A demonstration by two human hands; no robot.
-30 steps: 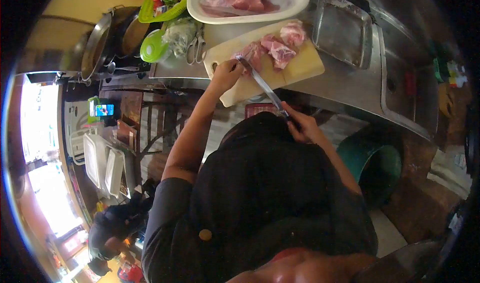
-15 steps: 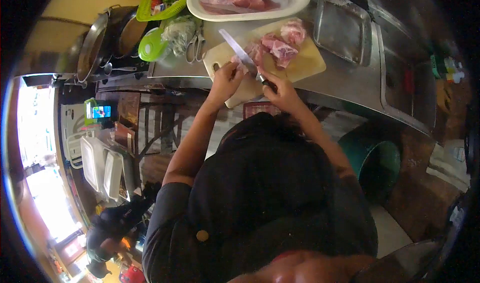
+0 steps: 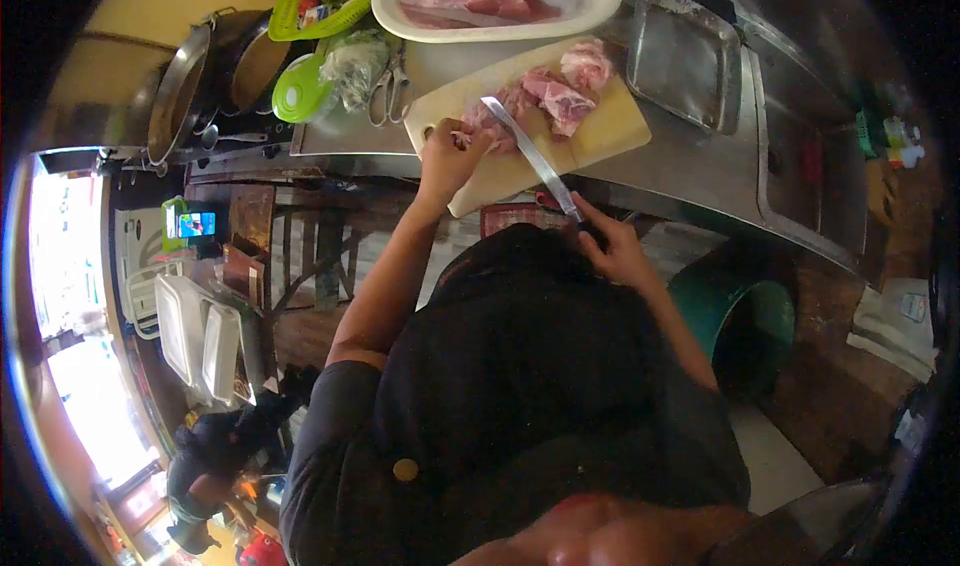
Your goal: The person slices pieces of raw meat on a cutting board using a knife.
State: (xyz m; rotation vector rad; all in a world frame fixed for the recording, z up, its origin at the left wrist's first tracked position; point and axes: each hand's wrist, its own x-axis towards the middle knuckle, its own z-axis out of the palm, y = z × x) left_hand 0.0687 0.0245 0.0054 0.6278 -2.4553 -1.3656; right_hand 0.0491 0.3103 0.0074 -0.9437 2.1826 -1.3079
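A long knife is in my right hand, its fingers wrapped round the dark handle just off the board's near edge. The blade slants up and left, with its tip over a piece of raw meat. My left hand is closed on the left side of that meat, near the board's handle hole. Beneath lies a pale cutting board, set at a slant on the steel counter. Farther right on it sit another raw chunk and a paler piece.
Behind the board stands a white tub of raw meat. Scissors, a plastic bag, a green lid and a green basket of vegetables lie left. A metal tray is right. A person bends at lower left.
My right hand has pulled the knife back toward my body and to the right, so its tip now rests nearer over the meat. My left hand stays by the same piece.
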